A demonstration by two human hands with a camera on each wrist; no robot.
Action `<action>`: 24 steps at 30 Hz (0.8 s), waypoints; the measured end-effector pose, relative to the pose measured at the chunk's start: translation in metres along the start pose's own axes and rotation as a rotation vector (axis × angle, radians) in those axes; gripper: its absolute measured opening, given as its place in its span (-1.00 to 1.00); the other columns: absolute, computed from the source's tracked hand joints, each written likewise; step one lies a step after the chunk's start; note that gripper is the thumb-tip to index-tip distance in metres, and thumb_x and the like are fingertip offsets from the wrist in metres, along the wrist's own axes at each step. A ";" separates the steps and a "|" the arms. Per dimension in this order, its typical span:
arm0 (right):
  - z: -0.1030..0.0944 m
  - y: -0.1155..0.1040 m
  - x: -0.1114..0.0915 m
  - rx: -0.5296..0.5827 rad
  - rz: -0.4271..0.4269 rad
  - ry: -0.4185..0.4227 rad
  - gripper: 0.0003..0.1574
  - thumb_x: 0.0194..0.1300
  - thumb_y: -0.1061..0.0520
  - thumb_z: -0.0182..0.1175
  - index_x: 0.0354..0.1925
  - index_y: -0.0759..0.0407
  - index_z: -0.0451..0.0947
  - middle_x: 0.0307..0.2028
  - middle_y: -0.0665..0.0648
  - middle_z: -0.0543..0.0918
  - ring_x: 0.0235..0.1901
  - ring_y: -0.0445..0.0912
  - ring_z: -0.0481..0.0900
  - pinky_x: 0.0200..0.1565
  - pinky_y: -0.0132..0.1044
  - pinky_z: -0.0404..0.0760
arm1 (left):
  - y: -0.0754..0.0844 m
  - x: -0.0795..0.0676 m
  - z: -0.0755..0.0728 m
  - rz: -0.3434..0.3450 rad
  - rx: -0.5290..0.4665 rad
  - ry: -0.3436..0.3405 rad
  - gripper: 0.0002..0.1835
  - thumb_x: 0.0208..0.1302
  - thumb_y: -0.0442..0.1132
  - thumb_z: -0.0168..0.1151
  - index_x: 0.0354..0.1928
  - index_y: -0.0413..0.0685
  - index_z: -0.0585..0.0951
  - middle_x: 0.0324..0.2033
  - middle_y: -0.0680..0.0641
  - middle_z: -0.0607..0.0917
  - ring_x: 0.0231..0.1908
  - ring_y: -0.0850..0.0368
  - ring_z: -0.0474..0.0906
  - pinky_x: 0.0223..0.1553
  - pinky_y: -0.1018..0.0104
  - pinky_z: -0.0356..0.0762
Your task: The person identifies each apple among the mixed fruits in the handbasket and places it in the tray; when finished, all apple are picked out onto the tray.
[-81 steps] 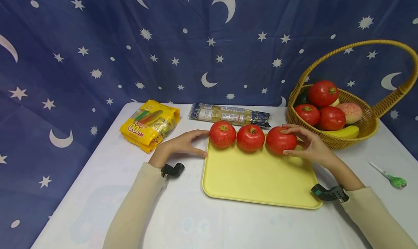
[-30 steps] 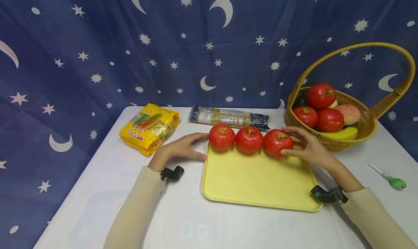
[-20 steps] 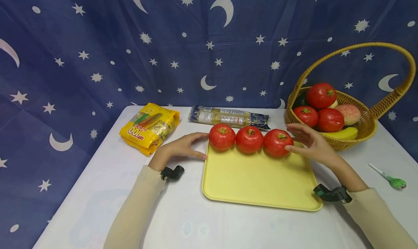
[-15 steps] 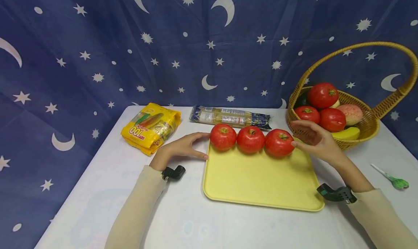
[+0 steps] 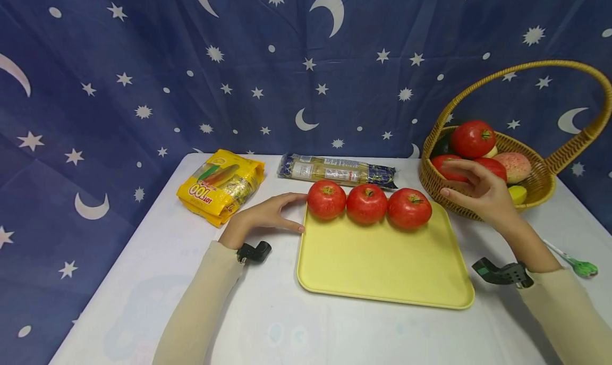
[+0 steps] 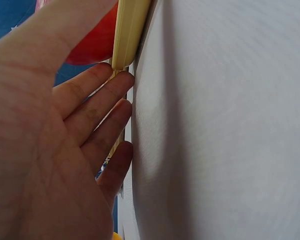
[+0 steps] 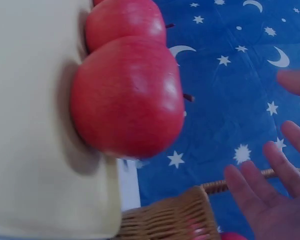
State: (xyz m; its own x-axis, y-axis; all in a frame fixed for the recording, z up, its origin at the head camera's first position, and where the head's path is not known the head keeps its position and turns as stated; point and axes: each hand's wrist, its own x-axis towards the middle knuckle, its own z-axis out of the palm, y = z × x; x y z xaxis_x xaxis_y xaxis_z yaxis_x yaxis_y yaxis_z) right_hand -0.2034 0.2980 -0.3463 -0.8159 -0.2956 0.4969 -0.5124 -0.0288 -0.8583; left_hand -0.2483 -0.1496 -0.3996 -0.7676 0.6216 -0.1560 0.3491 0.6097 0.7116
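Note:
Three red apples stand in a row along the far edge of the yellow tray [image 5: 382,264]: a left apple [image 5: 326,200], a middle apple [image 5: 366,204] and a right apple [image 5: 409,209]. My left hand [image 5: 265,216] is at the tray's left edge, thumb and fingers spread beside the left apple; in the left wrist view its fingertips reach the tray rim [image 6: 125,37]. My right hand [image 5: 487,197] is raised in front of the wicker basket [image 5: 432,187], holding nothing. The right wrist view shows its spread fingers [image 7: 280,165] apart from the right apple [image 7: 125,100].
The basket holds more red apples [image 5: 473,139], a peach [image 5: 512,166] and a banana [image 5: 518,195], partly hidden by my right hand. A long clear packet [image 5: 334,171] lies behind the tray. A yellow bag [image 5: 220,187] stands left; a green lollipop [image 5: 583,268] lies right.
My right hand pushes the right apple left against the middle one, then lets go and moves right and up to the basket. The left hand stays at the tray edge.

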 end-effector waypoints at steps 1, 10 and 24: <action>-0.001 -0.001 0.002 -0.010 0.002 0.005 -0.28 0.05 0.72 0.12 0.22 0.50 0.36 0.11 0.15 0.58 0.00 -0.17 0.64 0.00 -0.44 0.61 | 0.000 0.000 0.000 -0.002 0.001 0.000 -0.07 0.07 -0.03 0.50 0.45 -0.04 0.26 0.43 -0.06 0.29 0.46 0.01 0.09 0.47 0.07 0.04; -0.015 -0.014 0.011 -0.057 0.028 0.013 -0.29 0.10 0.70 0.11 0.24 0.47 0.35 0.12 0.07 0.56 0.00 -0.21 0.64 -0.03 -0.49 0.60 | -0.002 0.001 0.000 -0.004 0.001 0.002 -0.07 0.07 -0.02 0.50 0.46 -0.01 0.26 0.44 -0.05 0.28 0.46 0.02 0.09 0.47 0.06 0.04; -0.037 -0.024 0.023 -0.128 0.081 0.107 -0.35 0.17 0.61 0.15 0.23 0.40 0.40 0.08 0.12 0.55 -0.05 -0.25 0.65 -0.11 -0.55 0.60 | 0.001 0.000 0.000 -0.001 -0.008 0.001 -0.07 0.07 -0.03 0.50 0.45 -0.03 0.26 0.44 -0.06 0.28 0.46 0.01 0.09 0.47 0.06 0.03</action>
State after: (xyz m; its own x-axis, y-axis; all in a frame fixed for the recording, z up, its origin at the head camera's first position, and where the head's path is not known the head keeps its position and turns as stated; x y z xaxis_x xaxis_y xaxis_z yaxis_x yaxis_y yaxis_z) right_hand -0.2198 0.3270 -0.3098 -0.8764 -0.1889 0.4430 -0.4678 0.1145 -0.8764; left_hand -0.2483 -0.1491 -0.3992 -0.7684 0.6207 -0.1560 0.3440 0.6062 0.7171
